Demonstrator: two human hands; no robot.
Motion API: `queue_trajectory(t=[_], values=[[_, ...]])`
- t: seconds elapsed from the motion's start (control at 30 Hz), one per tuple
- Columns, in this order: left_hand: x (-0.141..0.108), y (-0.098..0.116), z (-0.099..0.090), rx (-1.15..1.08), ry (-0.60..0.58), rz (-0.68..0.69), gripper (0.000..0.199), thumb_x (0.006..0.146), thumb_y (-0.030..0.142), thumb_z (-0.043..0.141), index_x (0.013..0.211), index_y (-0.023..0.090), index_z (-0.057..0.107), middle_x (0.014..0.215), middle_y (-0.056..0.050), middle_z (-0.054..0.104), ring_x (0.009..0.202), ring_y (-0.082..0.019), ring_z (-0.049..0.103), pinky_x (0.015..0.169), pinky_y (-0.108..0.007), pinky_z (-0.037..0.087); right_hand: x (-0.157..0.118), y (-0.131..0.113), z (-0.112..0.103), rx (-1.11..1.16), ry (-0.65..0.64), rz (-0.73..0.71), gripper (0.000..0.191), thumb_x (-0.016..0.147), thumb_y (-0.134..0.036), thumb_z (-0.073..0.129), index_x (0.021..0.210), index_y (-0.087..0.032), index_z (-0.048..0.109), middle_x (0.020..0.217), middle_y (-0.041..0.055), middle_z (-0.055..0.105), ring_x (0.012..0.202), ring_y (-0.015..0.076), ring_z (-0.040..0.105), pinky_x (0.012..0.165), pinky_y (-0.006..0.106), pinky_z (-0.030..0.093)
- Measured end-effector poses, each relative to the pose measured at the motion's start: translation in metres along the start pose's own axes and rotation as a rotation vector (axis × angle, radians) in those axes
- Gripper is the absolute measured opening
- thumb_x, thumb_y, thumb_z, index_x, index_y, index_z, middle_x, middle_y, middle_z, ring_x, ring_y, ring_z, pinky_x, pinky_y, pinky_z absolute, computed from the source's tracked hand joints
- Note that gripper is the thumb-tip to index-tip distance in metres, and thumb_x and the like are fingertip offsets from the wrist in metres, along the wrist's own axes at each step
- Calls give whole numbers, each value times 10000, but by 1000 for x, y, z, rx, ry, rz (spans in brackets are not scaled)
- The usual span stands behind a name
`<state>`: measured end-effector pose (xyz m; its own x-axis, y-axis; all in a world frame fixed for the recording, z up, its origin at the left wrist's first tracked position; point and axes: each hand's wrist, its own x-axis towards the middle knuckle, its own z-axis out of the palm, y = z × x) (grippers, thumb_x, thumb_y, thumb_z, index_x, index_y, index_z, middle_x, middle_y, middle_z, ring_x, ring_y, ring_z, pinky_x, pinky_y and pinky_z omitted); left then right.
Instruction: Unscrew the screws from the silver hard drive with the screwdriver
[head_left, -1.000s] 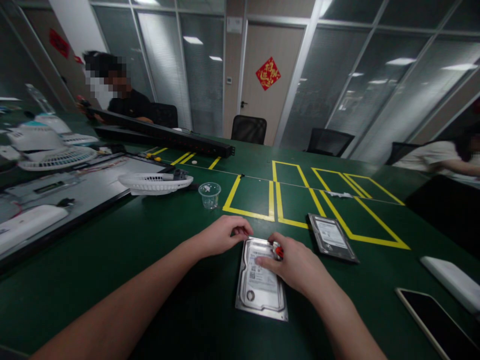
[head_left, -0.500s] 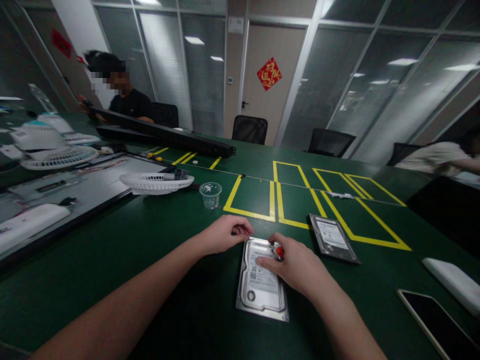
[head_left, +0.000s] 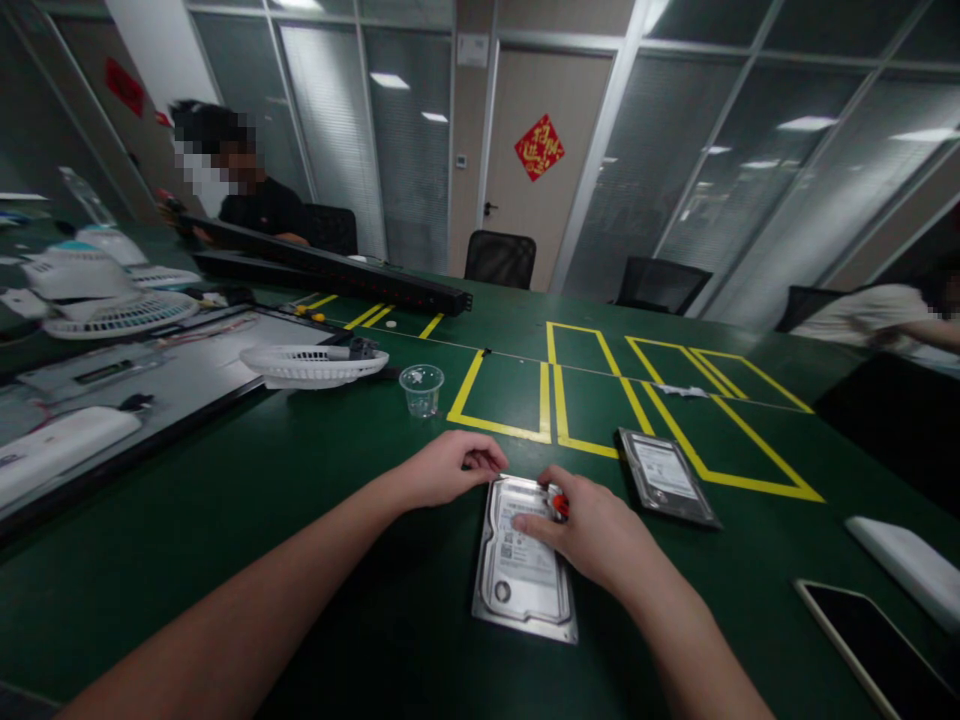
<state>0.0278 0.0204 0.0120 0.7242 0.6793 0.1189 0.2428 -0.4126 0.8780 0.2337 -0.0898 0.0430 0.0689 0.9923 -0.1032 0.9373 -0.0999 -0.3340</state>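
Note:
A silver hard drive (head_left: pixel 525 575) with a white label lies flat on the green table (head_left: pixel 360 610) in front of me. My left hand (head_left: pixel 457 467) is at its top left corner, fingers curled and thumb near the edge; what the fingertips hold, if anything, is hidden. My right hand (head_left: pixel 589 520) rests over the drive's upper right side, thumb on the label, with a small red and black tool (head_left: pixel 559 503) in its curled fingers. To the right lies a second hard drive (head_left: pixel 666 475), dark-edged and labelled, touched by neither hand.
A clear plastic cup (head_left: pixel 422 392) and a white fan grille (head_left: pixel 313 365) stand left of centre. A flat panel (head_left: pixel 172 370) lies far left. Yellow tape (head_left: pixel 510 433) marks rectangles beyond my hands. A phone (head_left: pixel 874 650) is at right. Two people sit at the table.

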Motion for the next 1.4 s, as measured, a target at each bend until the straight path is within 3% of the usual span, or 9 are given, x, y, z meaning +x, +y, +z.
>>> queue_trajectory(t=[0.53,0.67,0.7,0.83,0.9,1.0,1.07,1.2,1.4], values=[[0,-11,-5,-12,-22,-9,187,869,101,643,1042,136,702,980,-61,732,864,-154,685,827,-296,549,-1,2,2,-10,20,-16,500,778,-662,657,1109,-288,639,1015,90,723,891,319,694,681,376,434],[-1,-13,-7,-24,-43,-27,206,868,101,649,1066,137,694,1010,-70,731,907,-168,692,868,-322,554,-2,4,-9,-15,148,-13,611,758,-659,693,1209,-253,622,1061,115,706,889,328,685,712,402,447],[-2,-12,-8,-28,-47,-32,212,867,101,651,1072,137,693,1019,-72,729,917,-171,692,876,-327,555,-3,4,-15,16,216,-22,566,795,-646,666,1187,-240,631,1054,111,701,886,311,677,722,400,449],[-4,-10,-9,-55,-55,-46,246,858,95,668,1100,133,687,1051,-82,722,951,-180,691,903,-341,556,-8,-5,-45,284,425,-109,425,888,-618,579,1039,-224,631,885,59,654,776,221,598,688,354,427],[-4,-11,-10,-63,-52,-49,263,851,87,672,1110,132,683,1060,-86,722,961,-183,692,912,-347,554,-7,-13,-58,501,421,-192,384,930,-590,533,1013,-228,628,776,20,584,680,176,529,627,321,397],[-4,-14,-10,-70,-45,-52,263,859,80,657,1116,129,678,1064,-93,726,967,-184,696,922,-352,552,3,-27,-68,935,310,-357,391,990,-540,424,1011,-220,648,804,17,562,632,144,482,552,296,356],[-3,-15,-9,-73,-35,-49,243,870,87,645,1108,123,678,1052,-99,731,963,-187,700,920,-356,553,15,-36,-69,1156,259,-423,322,974,-466,477,949,-204,663,811,15,568,608,127,484,533,286,340],[-3,-17,-9,-81,-15,-38,224,875,101,648,1096,116,676,1032,-106,739,953,-193,709,915,-363,558,39,-51,-62,1450,290,-493,251,955,-365,484,846,-197,635,682,-6,543,534,118,471,499,277,325],[-2,-19,-8,-71,-16,-22,233,881,93,643,1112,102,670,1039,-116,742,951,-191,714,911,-356,565,60,-64,-42,1572,231,-537,264,956,-358,500,765,-197,584,646,-5,579,492,108,455,467,257,318]])
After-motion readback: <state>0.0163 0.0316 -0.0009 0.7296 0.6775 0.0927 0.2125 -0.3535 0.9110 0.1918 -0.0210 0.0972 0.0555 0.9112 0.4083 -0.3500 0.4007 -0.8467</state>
